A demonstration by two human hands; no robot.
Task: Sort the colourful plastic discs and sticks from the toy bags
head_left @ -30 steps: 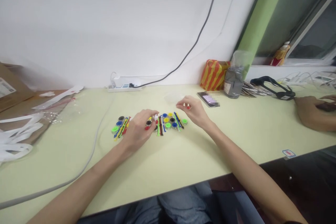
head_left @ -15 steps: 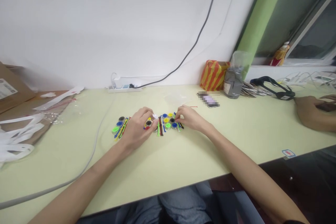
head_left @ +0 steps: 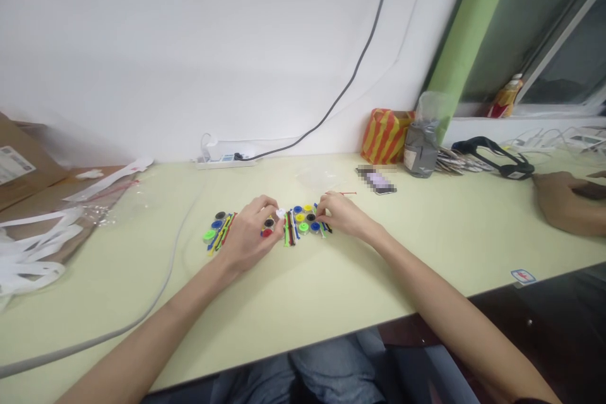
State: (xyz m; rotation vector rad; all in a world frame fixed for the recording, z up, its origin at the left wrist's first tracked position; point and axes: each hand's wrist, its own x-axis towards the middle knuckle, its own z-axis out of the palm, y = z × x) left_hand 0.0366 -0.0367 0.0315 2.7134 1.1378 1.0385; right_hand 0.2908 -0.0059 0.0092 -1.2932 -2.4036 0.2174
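Observation:
My left hand (head_left: pixel 250 225) is closed in a pinch on a small white round piece (head_left: pixel 280 213), just over the tabletop. Under and beside it lie a black disc (head_left: pixel 269 223) and a red disc (head_left: pixel 267 233). My right hand (head_left: pixel 341 211) has its fingertips together at the right end of the layout, by a blue disc (head_left: pixel 315 226) and some thin coloured sticks (head_left: pixel 326 227); what they grip is hidden. Between the hands lie a bundle of coloured sticks (head_left: pixel 290 228) and several coloured discs, a green disc (head_left: pixel 303 227) among them. More sticks (head_left: pixel 221 235) lie left of my left hand.
A grey cable (head_left: pixel 165 278) crosses the table's left side, near cardboard and white straps (head_left: pixel 42 233). A power strip (head_left: pixel 222 163), a phone (head_left: pixel 376 180), a striped bag (head_left: pixel 386 136) and a black strap-like frame (head_left: pixel 495 158) stand behind. Another person's hand (head_left: pixel 568 202) rests at right.
The white piece sits slightly differently in my left fingers and shows more of its face. Both hands stay in nearly the same places.

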